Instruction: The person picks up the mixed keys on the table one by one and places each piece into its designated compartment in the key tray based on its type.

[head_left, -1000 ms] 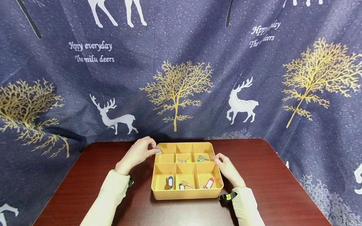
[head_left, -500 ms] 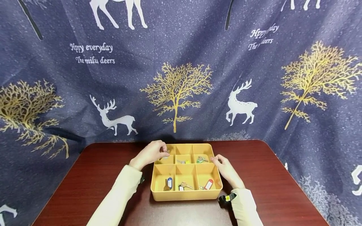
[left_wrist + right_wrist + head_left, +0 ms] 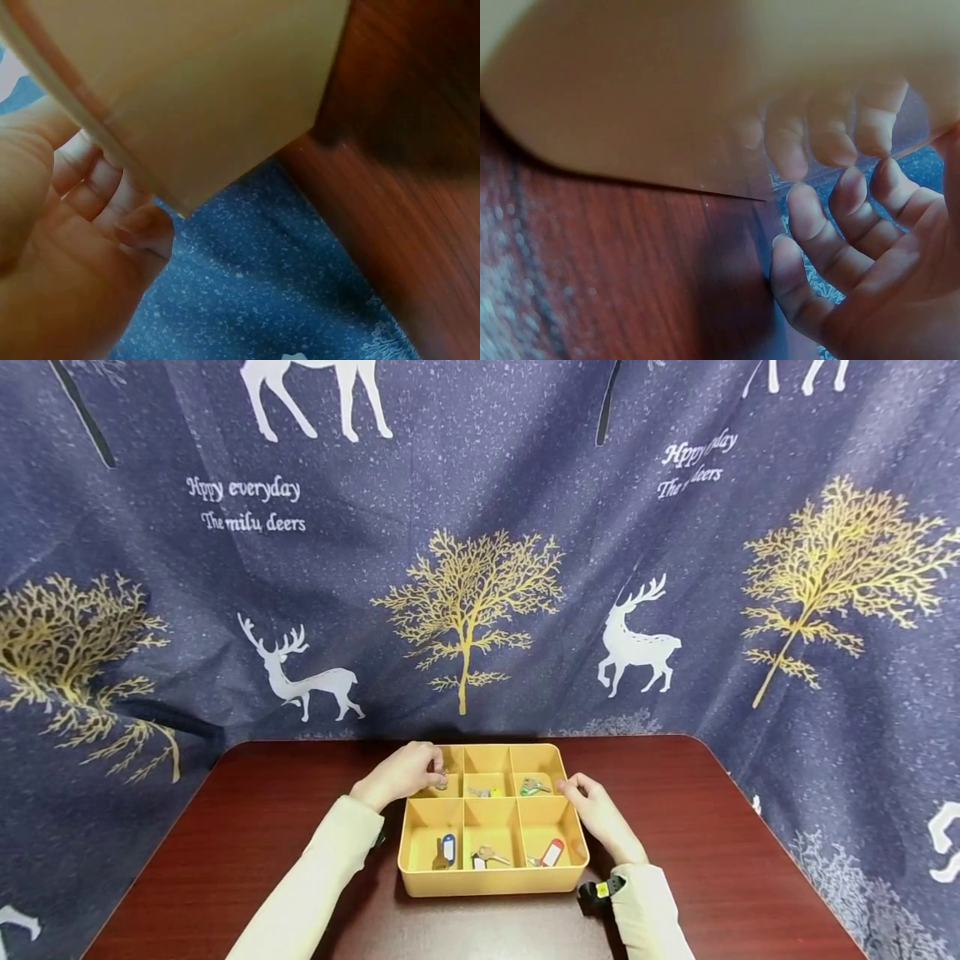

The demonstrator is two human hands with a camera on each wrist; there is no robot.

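Note:
A yellow six-compartment box rests on the table. My left hand reaches over its left wall, fingertips down in the back-left compartment, pinching a small key with a pale tag, mostly covered by the fingers. In the left wrist view the held key is hidden behind the box wall. At the right side, my right hand holds the box's rim between thumb and forefinger. Its other fingers curl close to the outer wall, which mirrors them.
Keys with green and yellow tags lie in the back compartments. Front ones hold keys with blue, black-edged white and red tags. A dark patterned cloth hangs behind the reddish-brown table.
From beside the back-left corner, my left hand has moved right and lowered the key into the back-left compartment. My right hand stays at the box's right rim.

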